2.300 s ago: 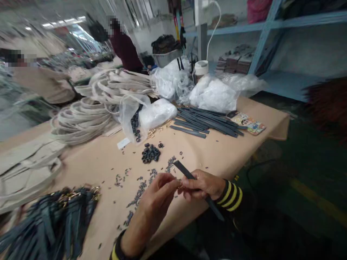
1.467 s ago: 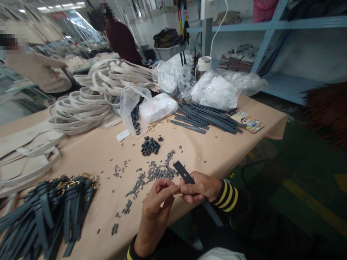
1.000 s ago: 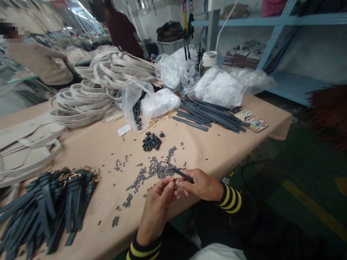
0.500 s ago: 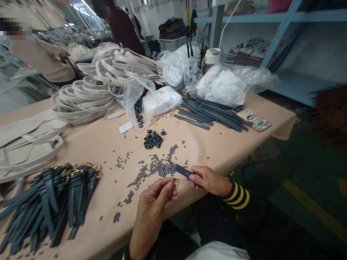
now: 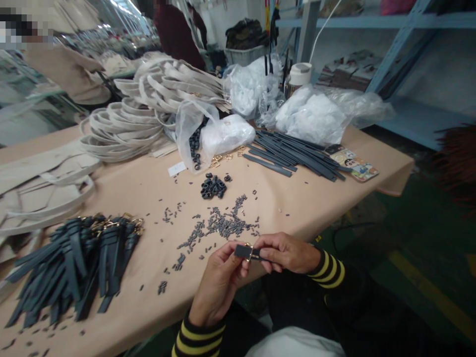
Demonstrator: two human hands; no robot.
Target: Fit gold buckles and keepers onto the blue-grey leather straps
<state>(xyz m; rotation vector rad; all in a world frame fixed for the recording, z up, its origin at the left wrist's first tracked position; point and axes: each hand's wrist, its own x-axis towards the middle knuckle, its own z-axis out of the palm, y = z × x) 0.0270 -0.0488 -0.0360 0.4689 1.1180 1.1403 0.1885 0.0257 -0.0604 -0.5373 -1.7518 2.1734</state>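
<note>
A short dark strap [image 5: 242, 251] runs through a small gold buckle [image 5: 249, 245], its end sticking out on the left side. My left hand [image 5: 220, 278] is closed, thumb and fingers pinching at the buckle and the strap's end. My right hand [image 5: 288, 253] grips the same strap on the other side of the buckle, thumb on top. Both hands are held at the table's front edge. Just beyond them lies a scatter of tiny dark pieces [image 5: 226, 224], and behind that a small heap of dark rings [image 5: 213, 186].
Finished-looking dark straps with gold hardware [image 5: 74, 263] are piled at left. Loose dark strips [image 5: 293, 153] and a patterned phone case [image 5: 357, 166] lie at right. Beige straps [image 5: 122, 129], plastic bags [image 5: 312, 114] and a lidded cup [image 5: 299, 74] stand behind. Two people [image 5: 178, 34] are farther back.
The buckle and the strap were apart; now the strap's end passes through the buckle. My hands have come together, and the view has shifted slightly.
</note>
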